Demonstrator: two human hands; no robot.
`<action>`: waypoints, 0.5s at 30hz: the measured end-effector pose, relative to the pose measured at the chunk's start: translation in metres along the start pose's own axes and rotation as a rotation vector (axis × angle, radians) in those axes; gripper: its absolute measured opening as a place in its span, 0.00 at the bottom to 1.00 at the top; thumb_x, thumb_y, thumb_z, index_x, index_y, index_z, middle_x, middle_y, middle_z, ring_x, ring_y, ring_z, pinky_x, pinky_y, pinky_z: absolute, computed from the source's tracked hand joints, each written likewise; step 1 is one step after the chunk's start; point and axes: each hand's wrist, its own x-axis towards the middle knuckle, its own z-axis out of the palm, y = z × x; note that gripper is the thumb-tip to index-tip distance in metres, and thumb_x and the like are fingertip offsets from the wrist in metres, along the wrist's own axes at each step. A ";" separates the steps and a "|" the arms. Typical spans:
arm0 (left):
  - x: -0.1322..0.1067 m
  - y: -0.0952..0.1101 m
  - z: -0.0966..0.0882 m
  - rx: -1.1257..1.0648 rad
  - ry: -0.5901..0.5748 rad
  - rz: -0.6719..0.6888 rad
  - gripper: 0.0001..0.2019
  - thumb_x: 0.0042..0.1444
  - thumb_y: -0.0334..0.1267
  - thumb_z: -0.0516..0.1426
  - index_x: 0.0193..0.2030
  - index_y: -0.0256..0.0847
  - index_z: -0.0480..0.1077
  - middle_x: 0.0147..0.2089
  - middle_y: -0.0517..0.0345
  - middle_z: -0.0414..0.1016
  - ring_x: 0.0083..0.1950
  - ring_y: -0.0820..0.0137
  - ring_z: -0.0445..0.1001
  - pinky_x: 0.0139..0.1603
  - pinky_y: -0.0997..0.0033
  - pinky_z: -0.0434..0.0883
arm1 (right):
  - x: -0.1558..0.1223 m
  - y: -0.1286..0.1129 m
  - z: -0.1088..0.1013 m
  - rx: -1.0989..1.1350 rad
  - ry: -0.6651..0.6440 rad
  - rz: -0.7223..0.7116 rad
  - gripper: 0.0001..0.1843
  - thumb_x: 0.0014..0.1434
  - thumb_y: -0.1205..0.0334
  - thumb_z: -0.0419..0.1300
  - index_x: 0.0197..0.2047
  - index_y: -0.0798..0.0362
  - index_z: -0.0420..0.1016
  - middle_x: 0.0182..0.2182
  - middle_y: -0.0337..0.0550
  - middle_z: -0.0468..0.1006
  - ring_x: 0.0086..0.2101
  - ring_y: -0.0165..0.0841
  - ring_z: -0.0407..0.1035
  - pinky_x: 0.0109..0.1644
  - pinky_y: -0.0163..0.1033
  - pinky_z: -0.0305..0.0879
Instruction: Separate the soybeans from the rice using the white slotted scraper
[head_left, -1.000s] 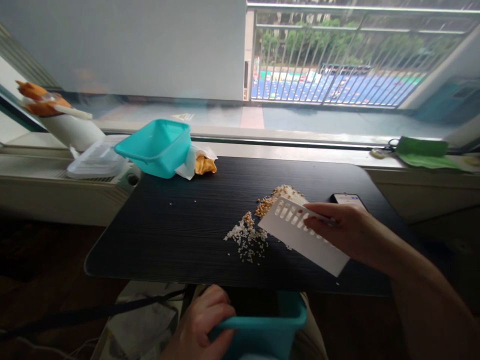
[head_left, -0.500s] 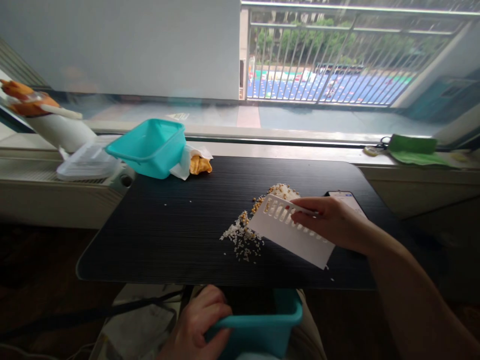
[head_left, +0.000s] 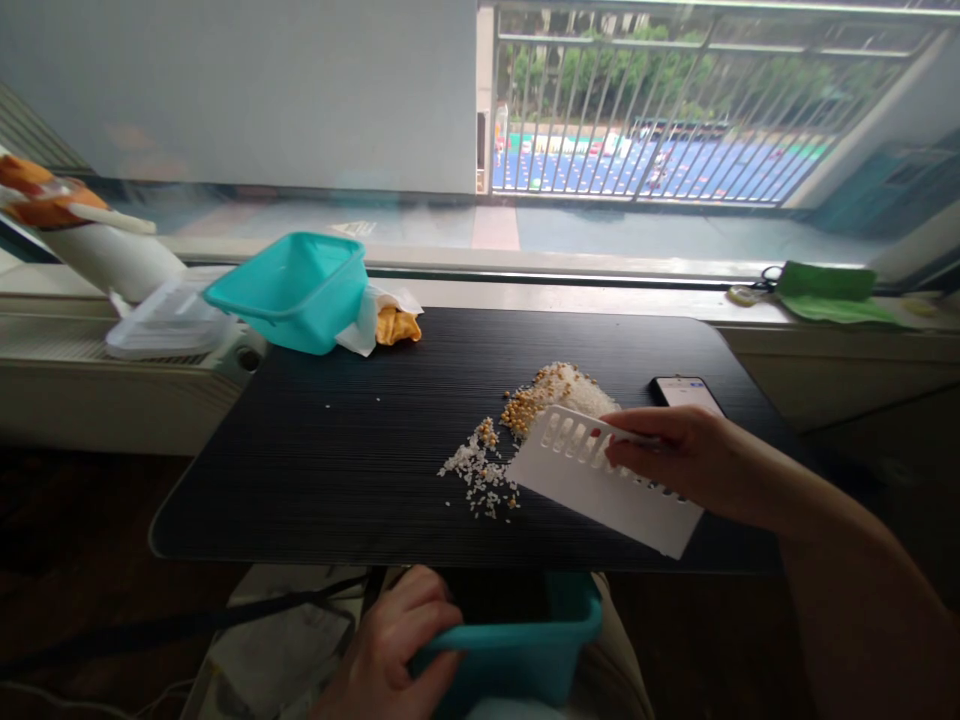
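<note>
My right hand (head_left: 675, 455) pinches a flat white plastic scraper (head_left: 600, 500) by its top edge, where a row of slots runs along it. The scraper is tilted over the black table, close to a heap of white rice (head_left: 577, 392) mixed with yellow soybeans (head_left: 523, 408). A smaller scatter of rice grains (head_left: 480, 475) lies left of the scraper's edge. Below the table's front edge, my left hand (head_left: 409, 640) grips the rim of a turquoise plastic basin (head_left: 517, 640) on my lap; its inside looks dark.
Another turquoise basin (head_left: 300, 290) stands at the table's back left, beside a crumpled orange cloth (head_left: 397, 325) in white wrapping. A phone (head_left: 688, 393) lies right of the heap. On the sill are a clear lid (head_left: 169, 320) and a green cloth (head_left: 832, 290).
The right hand and scraper have shifted right and toward me, uncovering more of the rice and soybean heap. My left hand still grips the basin.
</note>
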 end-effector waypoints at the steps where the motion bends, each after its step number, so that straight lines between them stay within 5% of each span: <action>1: 0.000 0.000 0.000 0.002 0.000 0.002 0.09 0.60 0.26 0.55 0.33 0.40 0.75 0.33 0.54 0.74 0.36 0.66 0.76 0.35 0.73 0.73 | -0.002 0.000 0.000 -0.002 -0.004 0.007 0.23 0.64 0.44 0.58 0.52 0.50 0.83 0.28 0.40 0.79 0.25 0.31 0.68 0.25 0.32 0.63; 11: 0.000 0.002 -0.001 0.000 -0.005 0.013 0.09 0.61 0.26 0.55 0.33 0.40 0.74 0.34 0.53 0.75 0.37 0.65 0.76 0.37 0.72 0.73 | -0.016 -0.010 0.002 0.078 -0.107 0.047 0.23 0.63 0.45 0.59 0.52 0.51 0.83 0.33 0.44 0.84 0.29 0.34 0.73 0.27 0.33 0.66; 15: -0.002 0.000 0.000 0.007 -0.002 0.011 0.09 0.61 0.27 0.55 0.34 0.39 0.75 0.34 0.53 0.74 0.37 0.65 0.76 0.35 0.72 0.72 | -0.004 -0.021 0.005 -0.036 0.022 -0.051 0.21 0.64 0.47 0.57 0.50 0.49 0.84 0.28 0.39 0.81 0.26 0.31 0.70 0.26 0.31 0.62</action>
